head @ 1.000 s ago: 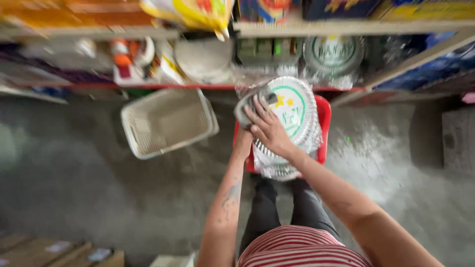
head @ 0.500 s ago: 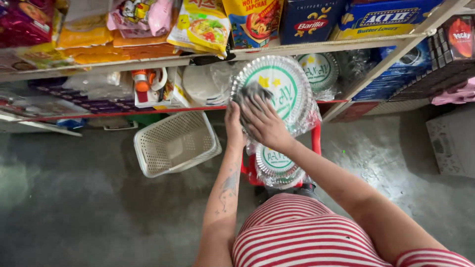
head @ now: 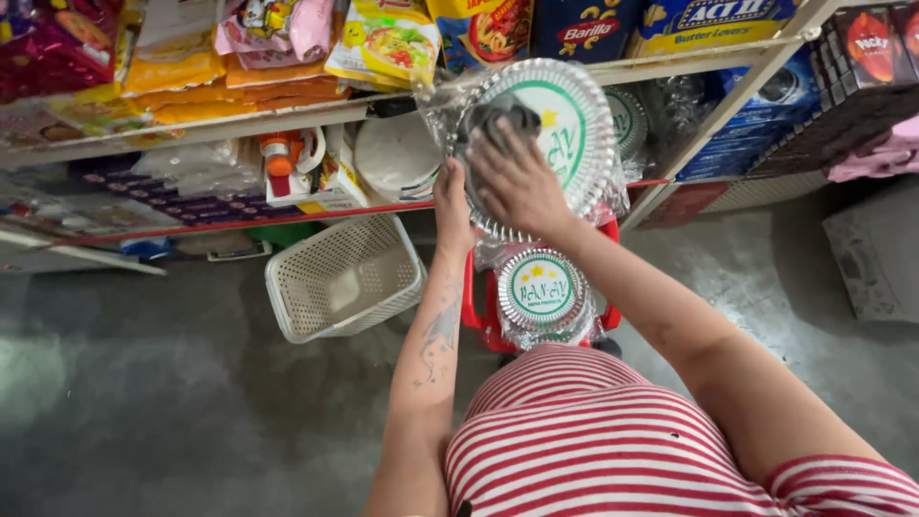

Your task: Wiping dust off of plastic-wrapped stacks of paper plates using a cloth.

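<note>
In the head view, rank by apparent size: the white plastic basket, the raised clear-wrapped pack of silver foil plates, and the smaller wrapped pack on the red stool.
1. Raised foil plate pack, though nearer the camera.
2. White plastic basket, close in size, so this order is unsure.
3. Smaller wrapped pack on the red stool.

Wrapped plate stack lifted from the stool to the shelf

Since a second ago, both hands have raised the upper plastic-wrapped stack of foil plates [head: 565,144] off the red stool [head: 488,316] up to the lower shelf's front edge [head: 287,215]. The right hand [head: 517,182] now lies flat on its face, the left hand [head: 452,196] at its left rim, baring a smaller stack [head: 543,292] on the stool.
</note>
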